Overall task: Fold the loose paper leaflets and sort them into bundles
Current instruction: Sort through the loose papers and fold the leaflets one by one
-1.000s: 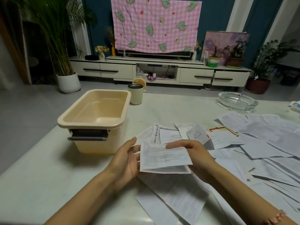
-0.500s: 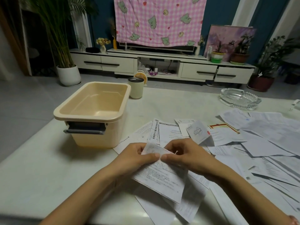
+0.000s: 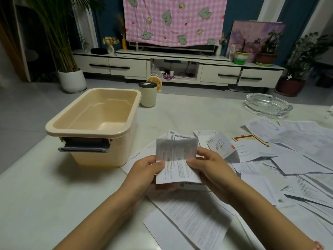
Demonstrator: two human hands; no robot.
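1 leaflet (image 3: 177, 159) held just above table (image 3: 54, 204), near centre, creased across middle, upper half blurred. Left hand (image 3: 144, 170) pinches leaflet's left edge at crease, thumb on front. Right hand (image 3: 210, 166) pinches right edge same way. Beige bin (image 3: 93, 123) at 10 o'clock from hands, open top, grey handle facing person. Cup (image 3: 147, 94) at 12 o'clock, near bin's far corner. Loose leaflets (image 3: 297, 159) spread flat from 2 to 5 o'clock, more under hands at 6. Glass ashtray (image 3: 268, 107) at 2 o'clock, near table's far edge.
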